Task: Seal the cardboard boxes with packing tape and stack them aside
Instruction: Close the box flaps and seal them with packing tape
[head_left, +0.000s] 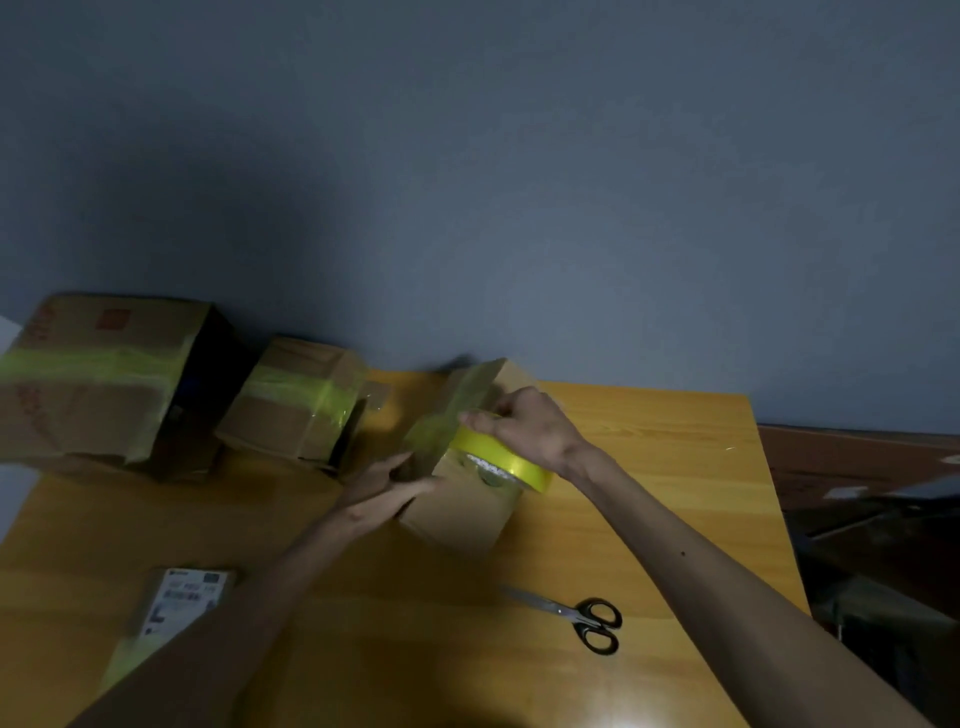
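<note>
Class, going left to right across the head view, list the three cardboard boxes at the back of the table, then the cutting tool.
large taped box → smaller taped box → box being taped → scissors

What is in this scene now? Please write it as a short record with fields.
box in work: small cardboard box at the centre of the table, yellow tape partly over its top
right hand: grips the tape roll on the box
left hand: fingers straight against the box's left side
already taped: large box and medium box, far left
lying unused: scissors, labelled parcel
</note>
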